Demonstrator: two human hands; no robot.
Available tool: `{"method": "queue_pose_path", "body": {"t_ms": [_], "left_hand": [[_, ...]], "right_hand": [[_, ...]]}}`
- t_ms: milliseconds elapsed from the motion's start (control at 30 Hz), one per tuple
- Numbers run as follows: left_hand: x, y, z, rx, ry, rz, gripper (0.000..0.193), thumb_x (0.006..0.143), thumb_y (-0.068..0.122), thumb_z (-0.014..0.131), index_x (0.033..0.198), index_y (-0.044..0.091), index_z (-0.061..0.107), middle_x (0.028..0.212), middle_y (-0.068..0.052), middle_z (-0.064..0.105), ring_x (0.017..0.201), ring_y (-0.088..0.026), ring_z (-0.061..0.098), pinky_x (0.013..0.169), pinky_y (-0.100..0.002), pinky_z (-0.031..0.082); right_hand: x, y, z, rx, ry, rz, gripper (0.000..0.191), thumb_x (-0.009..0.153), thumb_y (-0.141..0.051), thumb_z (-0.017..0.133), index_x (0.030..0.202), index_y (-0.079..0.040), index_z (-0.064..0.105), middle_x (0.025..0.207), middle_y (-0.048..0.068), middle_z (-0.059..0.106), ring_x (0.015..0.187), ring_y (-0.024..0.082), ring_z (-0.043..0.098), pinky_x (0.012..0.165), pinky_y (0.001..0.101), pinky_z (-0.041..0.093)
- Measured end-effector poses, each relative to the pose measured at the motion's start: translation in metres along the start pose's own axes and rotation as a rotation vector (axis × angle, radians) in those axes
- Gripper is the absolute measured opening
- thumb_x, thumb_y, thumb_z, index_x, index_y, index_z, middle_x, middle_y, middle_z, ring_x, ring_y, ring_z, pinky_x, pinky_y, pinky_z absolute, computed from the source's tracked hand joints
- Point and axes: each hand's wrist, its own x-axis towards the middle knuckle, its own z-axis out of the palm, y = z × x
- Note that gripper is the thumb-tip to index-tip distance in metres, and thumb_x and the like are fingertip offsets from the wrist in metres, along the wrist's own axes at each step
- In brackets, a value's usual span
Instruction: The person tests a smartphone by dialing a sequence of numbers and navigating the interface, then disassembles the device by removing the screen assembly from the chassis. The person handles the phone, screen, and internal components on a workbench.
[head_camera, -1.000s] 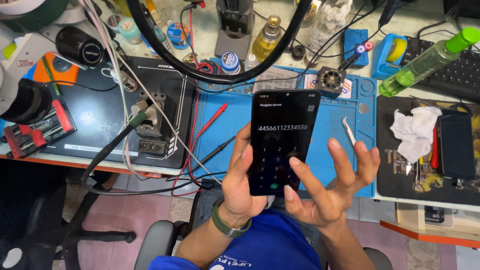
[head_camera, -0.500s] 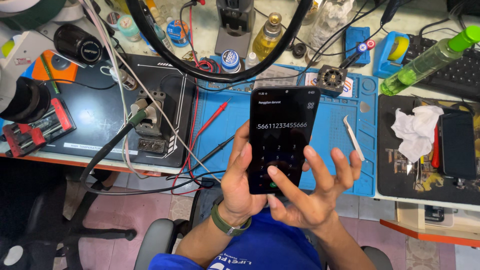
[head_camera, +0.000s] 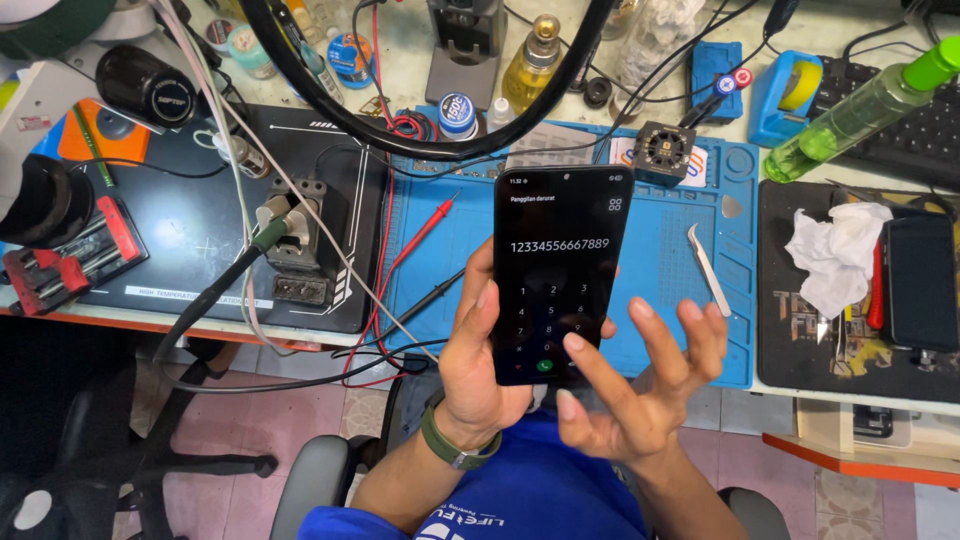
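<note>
A black, slab-shaped smartphone with a lit dial-pad screen (head_camera: 558, 275) stands upright in the air above the near edge of the flat blue silicone work mat (head_camera: 660, 250), its lower half gripped by the left hand (head_camera: 480, 360), whose thumb lies along the phone's left edge while the fingers wrap behind it. The right hand (head_camera: 640, 385) is open, fingers spread and curled, its index fingertip touching the lower part of the screen near the green call button; it grips nothing. A dark green band sits on the left wrist (head_camera: 452, 447). The phone's top edge reaches up close to the thick black looped cable (head_camera: 420, 145) that arcs over the surface. Just right of the phone, a pair of pale slim tweezers (head_camera: 708, 270) lies on the mat, apart from the right hand's fingers. To the left, a red test probe (head_camera: 425, 232) and a black one slant across the mat's left border, their leads running down near the left hand. Further right, a crumpled white tissue (head_camera: 835, 255) rests on a dark rectangular mat (head_camera: 800, 350) beside a second black phone (head_camera: 920, 282). The open room lies below the surface's near edge, around the hands and above the blue shirt (head_camera: 540, 500).
</note>
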Motion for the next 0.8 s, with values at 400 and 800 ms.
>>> {"method": "queue_pose_path", "body": {"t_ms": [400,800], "left_hand": [[-0.002,0.001,-0.001,0.014,0.022,0.008,0.056,0.112,0.036,0.046,0.157,0.008,0.03,0.152,-0.028,0.049,0.135,-0.041,0.058,0.108,-0.056,0.054],[0.003,0.002,0.005,0.016,-0.011,0.001,0.06,0.112,0.039,0.049,0.16,0.008,0.028,0.154,-0.029,0.046,0.134,-0.042,0.056,0.103,-0.055,0.058]], "right_hand": [[-0.008,-0.001,0.006,0.004,-0.003,-0.074,0.038,0.093,-0.053,0.063,0.112,-0.025,0.081,0.15,0.014,0.046,0.149,0.034,0.024,0.126,0.0576,0.015],[-0.022,0.012,0.004,0.008,0.023,-0.031,0.038,0.09,-0.048,0.067,0.11,-0.018,0.079,0.148,0.015,0.048,0.149,0.036,0.026,0.126,0.0609,0.018]]}}
